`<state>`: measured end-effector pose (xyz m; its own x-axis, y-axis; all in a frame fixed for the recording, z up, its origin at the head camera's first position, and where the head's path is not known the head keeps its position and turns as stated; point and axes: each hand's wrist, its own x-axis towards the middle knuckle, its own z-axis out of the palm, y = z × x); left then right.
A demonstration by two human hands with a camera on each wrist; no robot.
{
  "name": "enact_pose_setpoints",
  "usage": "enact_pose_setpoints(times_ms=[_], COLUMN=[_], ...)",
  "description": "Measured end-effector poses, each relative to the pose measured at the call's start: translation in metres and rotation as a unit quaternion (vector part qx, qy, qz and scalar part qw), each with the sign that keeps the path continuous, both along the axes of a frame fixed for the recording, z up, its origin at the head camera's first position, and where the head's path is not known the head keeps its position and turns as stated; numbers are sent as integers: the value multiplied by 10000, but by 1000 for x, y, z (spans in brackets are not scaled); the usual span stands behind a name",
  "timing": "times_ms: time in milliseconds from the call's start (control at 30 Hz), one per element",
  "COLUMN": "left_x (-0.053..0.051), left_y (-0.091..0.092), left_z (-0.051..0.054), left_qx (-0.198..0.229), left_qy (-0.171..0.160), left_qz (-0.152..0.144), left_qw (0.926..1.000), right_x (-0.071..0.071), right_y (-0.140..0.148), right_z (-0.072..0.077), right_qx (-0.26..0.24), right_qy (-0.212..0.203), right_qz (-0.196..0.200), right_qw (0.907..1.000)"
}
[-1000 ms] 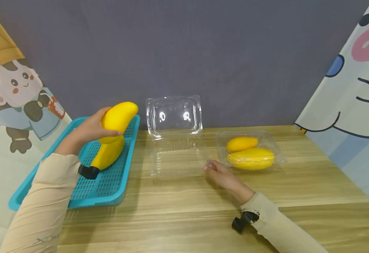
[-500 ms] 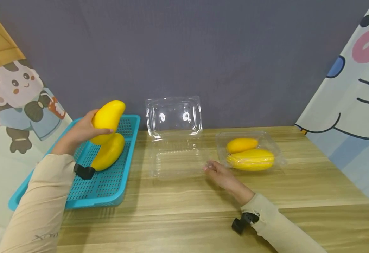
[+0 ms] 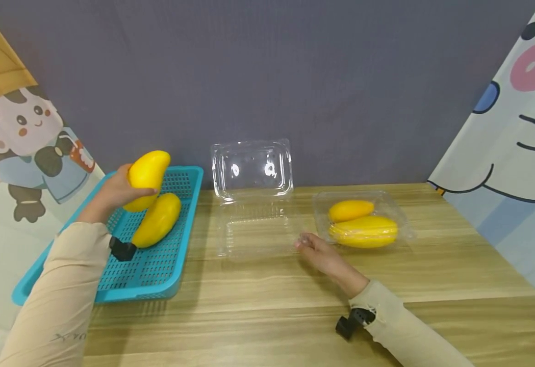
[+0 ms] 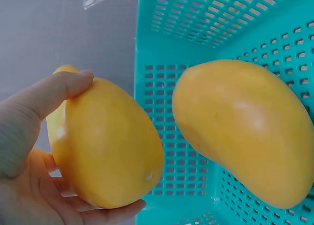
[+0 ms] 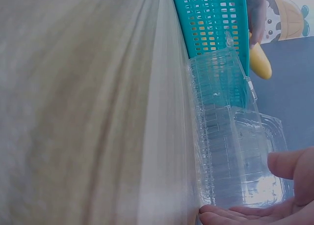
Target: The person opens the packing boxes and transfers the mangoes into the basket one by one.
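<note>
My left hand (image 3: 116,191) holds a yellow mango (image 3: 149,172) above the blue basket (image 3: 134,294), thumb on one side and fingers under it in the left wrist view. A second mango (image 4: 245,129) lies in the basket beside it. My right hand (image 3: 320,254) is at the near right corner of an open clear plastic clamshell container (image 3: 258,234). Its thumb and fingers lie about the container's side wall in the right wrist view. The raised lid (image 3: 252,171) leans back near the dark wall.
Right of the open container, another clear container (image 3: 388,200) holds two yellow mangoes (image 3: 363,231). Everything stands on a wood-grain table (image 3: 272,316). A dark grey wall (image 3: 340,92) rises behind, with cartoon-printed panels (image 3: 501,137) at both sides.
My left hand has moved left with the mango, slightly down lately, away from over the second mango, which now shows more. The right hand and the containers stay in place.
</note>
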<state>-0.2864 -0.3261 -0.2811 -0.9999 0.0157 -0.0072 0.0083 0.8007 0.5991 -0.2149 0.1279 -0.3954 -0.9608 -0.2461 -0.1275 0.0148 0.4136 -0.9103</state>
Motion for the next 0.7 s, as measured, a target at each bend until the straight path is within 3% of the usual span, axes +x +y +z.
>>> enact_pose_setpoints(times_ms=[233, 700], left_x=[-3, -3], left_y=[-6, -15], left_z=[-8, -23], left_qx=[-48, -457], left_qy=[-8, -436], left_qz=[172, 615], left_qw=[9998, 9961], right_x=[1, 2], right_y=[0, 0], right_z=[0, 0], right_qx=[24, 25], right_qy=[9, 22], right_qz=[7, 34], right_qw=[10000, 10000])
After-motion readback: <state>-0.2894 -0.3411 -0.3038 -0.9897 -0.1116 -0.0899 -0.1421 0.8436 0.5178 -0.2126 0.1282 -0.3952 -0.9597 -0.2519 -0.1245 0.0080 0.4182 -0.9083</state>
